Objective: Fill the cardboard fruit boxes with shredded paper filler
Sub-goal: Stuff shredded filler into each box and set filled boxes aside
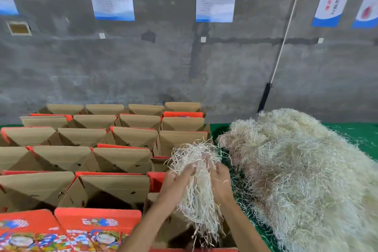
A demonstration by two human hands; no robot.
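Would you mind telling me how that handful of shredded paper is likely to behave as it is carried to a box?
The shredded paper between the left hand and right hand probably behaves floppy: strands droop well below the palms. It looks light, being airy and loose. Stray strands will likely shed, as scraps already dot the green table.

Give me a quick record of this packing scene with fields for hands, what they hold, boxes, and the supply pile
left hand: left hand grips a bundle of shredded paper
right hand: right hand grips the same bundle
position: bundle hangs over the open nearest box
boxes: rows of open cardboard boxes, no filler visible inside
supply: big paper pile on the green surface, at right
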